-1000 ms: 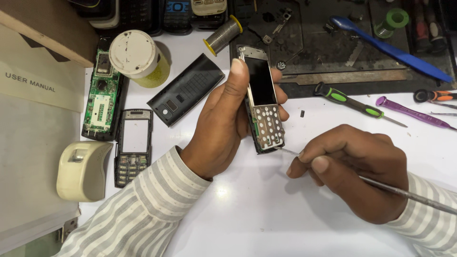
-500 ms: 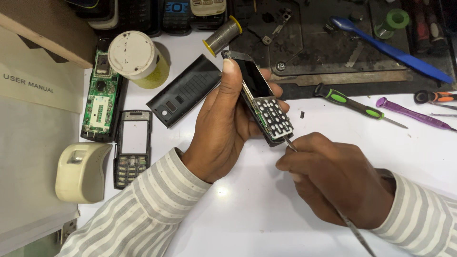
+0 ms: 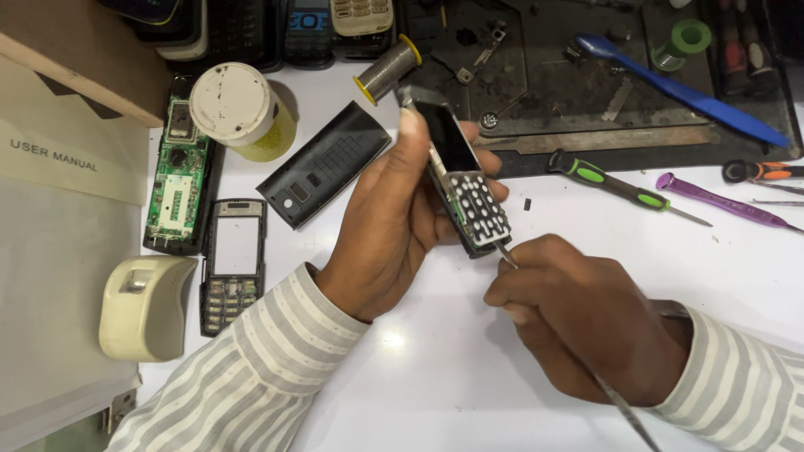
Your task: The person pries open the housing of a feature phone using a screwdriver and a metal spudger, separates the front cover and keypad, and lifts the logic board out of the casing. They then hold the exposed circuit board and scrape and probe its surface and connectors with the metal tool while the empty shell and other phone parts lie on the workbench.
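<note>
The left hand (image 3: 394, 226) grips a stripped black candybar phone (image 3: 462, 188) (front cover (image 3: 234, 264) already off, lying on the white table (image 3: 435, 377)), while the right hand (image 3: 586, 322), closed around a thin metal tool (image 3: 506, 254), probes its lower edge.

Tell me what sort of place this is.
Most likely a phone repair bench. The left hand holds an opened keypad phone while the right hand works a thin metal tool at it; a bare circuit board, solder spool and screwdrivers lie around.
</note>
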Motion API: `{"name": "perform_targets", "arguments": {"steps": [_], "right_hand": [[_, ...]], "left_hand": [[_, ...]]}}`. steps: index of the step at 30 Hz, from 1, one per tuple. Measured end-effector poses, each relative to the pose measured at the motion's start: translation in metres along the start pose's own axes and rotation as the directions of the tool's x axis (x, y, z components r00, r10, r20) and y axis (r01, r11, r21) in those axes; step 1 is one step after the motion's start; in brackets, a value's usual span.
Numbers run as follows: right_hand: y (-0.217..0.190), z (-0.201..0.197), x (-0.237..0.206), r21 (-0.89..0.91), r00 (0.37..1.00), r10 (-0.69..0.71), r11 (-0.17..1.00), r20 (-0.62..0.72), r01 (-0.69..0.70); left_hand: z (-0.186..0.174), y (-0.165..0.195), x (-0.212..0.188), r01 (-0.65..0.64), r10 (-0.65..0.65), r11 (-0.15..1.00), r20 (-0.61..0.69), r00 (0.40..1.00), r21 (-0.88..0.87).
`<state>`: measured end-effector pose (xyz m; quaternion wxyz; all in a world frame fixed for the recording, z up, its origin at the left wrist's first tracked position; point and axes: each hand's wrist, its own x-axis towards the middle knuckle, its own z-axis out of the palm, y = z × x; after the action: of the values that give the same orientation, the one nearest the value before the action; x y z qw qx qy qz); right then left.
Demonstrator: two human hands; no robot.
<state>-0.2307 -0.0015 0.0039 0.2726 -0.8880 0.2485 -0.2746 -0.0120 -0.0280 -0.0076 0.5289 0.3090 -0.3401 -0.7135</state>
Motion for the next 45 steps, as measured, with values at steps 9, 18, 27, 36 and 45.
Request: {"name": "perform_targets", "arguments": {"steps": [9, 18, 27, 36, 45], "right_hand": [[0.006, -0.018, -0.013, 0.196, 1.0, 0.02, 0.98, -0.022, -0.016], [0.002, -0.02, -0.019, 0.569, 0.962, 0.269, 0.798, -0.04, -0.2], [-0.01, -0.023, -0.024, 0.143, 0.978, 0.181, 0.976, -0.105, -0.166], [0.003, -0.035, -0.016, 0.276, 0.991, 0.123, 0.952, 0.047, -0.131], [0.004, -0.035, -0.008, 0.309, 0.995, 0.058, 0.948, 0.076, -0.079]], "left_hand": [[0.003, 0.005, -0.007, 0.076, -0.081, 0.997, 0.229, 0.97, 0.03], [0.001, 0.005, -0.008, 0.083, -0.09, 0.996, 0.265, 0.96, 0.037], [-0.005, 0.007, -0.002, -0.055, 0.053, 0.998, 0.087, 0.995, 0.02], [0.0, 0.004, -0.005, -0.072, 0.054, 0.988, 0.132, 0.99, 0.134], [0.004, 0.004, -0.005, -0.054, 0.028, 0.971, 0.117, 0.993, 0.233]]}}
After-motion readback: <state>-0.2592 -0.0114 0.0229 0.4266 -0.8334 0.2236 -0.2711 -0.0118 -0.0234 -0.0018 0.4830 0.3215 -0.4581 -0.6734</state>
